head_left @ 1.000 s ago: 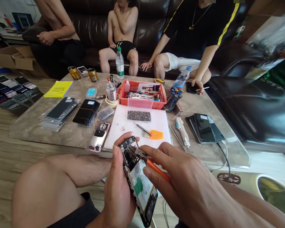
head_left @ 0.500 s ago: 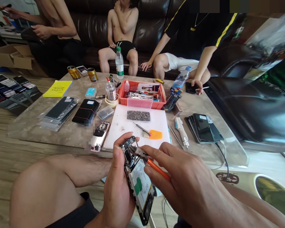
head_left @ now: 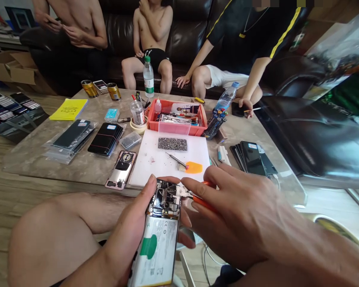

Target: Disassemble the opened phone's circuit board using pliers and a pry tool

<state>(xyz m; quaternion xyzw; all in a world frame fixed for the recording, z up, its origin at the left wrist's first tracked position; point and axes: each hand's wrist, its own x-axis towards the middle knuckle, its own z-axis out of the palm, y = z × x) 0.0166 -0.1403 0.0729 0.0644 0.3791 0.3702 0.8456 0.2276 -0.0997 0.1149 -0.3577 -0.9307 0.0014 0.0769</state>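
Observation:
My left hand [head_left: 124, 231] is wrapped round an opened smartphone [head_left: 160, 247], thumb along one side and fingertips showing past the other. Its back is off, baring a white battery with a green tab and the circuit parts at the top end. My right hand [head_left: 236, 211] grips orange-handled pliers [head_left: 203, 197]. The jaws are at the phone's upper right edge; whether they pinch a part I cannot tell. Beyond the phone, a white mat [head_left: 148, 159] carries a tray of tiny screws [head_left: 172, 144], a thin metal tool [head_left: 176, 160] and an orange pick [head_left: 194, 167].
A detached phone back [head_left: 121, 169] lies left of the mat. Stacks of phones [head_left: 105, 139] and bagged panels [head_left: 71, 135] are farther left. A red tool box [head_left: 179, 127] sits behind the mat, a water bottle [head_left: 148, 79] beyond. More phones [head_left: 253, 159] lie right. Three people sit opposite.
The phone has turned to face me more squarely and come lower. The pliers have shifted from over its top parts to its right edge. The person at far left has brought both hands together.

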